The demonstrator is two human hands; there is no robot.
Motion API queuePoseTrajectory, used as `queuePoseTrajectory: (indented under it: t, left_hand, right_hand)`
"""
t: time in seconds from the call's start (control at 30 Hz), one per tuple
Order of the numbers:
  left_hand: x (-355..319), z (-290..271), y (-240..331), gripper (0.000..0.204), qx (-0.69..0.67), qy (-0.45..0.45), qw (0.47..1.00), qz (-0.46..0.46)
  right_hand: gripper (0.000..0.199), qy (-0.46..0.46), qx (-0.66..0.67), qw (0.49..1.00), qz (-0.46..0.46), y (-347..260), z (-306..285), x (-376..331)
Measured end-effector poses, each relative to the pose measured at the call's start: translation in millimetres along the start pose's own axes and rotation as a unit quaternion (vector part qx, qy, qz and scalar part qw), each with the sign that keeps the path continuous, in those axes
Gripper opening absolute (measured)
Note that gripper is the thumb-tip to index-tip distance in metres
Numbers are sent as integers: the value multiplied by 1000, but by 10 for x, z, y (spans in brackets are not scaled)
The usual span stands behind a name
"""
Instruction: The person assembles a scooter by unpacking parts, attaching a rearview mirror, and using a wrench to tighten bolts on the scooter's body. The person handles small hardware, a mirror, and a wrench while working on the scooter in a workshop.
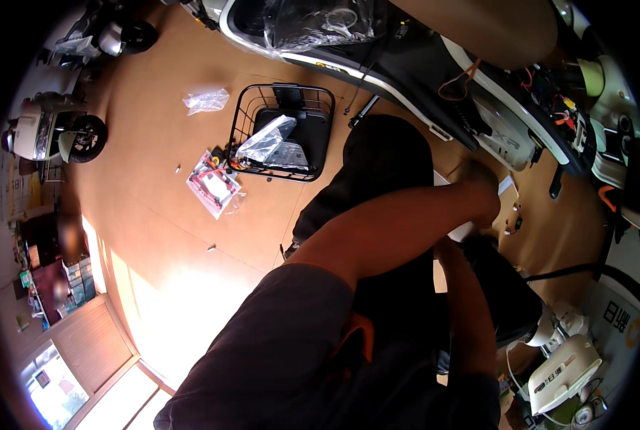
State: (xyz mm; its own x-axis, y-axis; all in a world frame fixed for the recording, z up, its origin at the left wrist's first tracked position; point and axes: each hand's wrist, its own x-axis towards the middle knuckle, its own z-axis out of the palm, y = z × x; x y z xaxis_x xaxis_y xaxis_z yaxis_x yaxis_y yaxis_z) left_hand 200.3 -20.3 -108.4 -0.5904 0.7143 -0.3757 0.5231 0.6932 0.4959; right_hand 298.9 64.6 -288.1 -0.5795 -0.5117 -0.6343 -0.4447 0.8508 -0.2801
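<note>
My left forearm reaches across my dark trousers to the right, and my left hand (pixel 481 197) bends down over a white piece (pixel 462 231). What the white piece is I cannot make out. Below it, my right hand (pixel 445 249) comes up against the same piece, its fingers mostly hidden. Both hands are beside my bent knee. Close by on the right, a short cable with small connectors (pixel 515 218) lies on the floor. The scooter (pixel 399 79), with white and black body panels, stands just ahead, its wiring (pixel 565 118) bared at the right.
A black wire basket (pixel 327 136) with plastic-wrapped parts sits ahead on the brown floor. Next to it are a bag of red parts (pixel 215 185) and a clear plastic wrapper (pixel 207 102). Other scooters (pixel 55 129) stand at the left. A white scooter part (pixel 565 374) is at the lower right.
</note>
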Motion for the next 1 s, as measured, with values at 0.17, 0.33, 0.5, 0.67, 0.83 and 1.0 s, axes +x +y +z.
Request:
queuePoseTrajectory:
  t: [0.17,0.33,0.5,0.67,0.83,1.0]
  left_hand:
    - [-438,-333,-32,36,-28,59,998,-4]
    - [-1250,-729,-206,38,-83,382,916,94]
    - [-2432,-624,-1170,20,-258,539,802,9]
    - [-3208,1440,-3311,35,-243,372,781,-438]
    - [-3264,2185,-3892,63,-87,376,784,-487]
    - [-3513,2515,-4477,93,-53,287,788,-543]
  right_hand:
    - [44,25,-63,994,-80,-51,-471,-622]
    - [42,30,-51,997,-41,-381,-1270,-1115]
    - [40,124,0,992,-37,-192,-1267,-1433]
    - [41,81,12,996,-31,-39,-987,-1267]
    - [42,31,44,999,0,-180,-1121,-1081]
    - [40,22,70,997,-30,-172,-1041,-944]
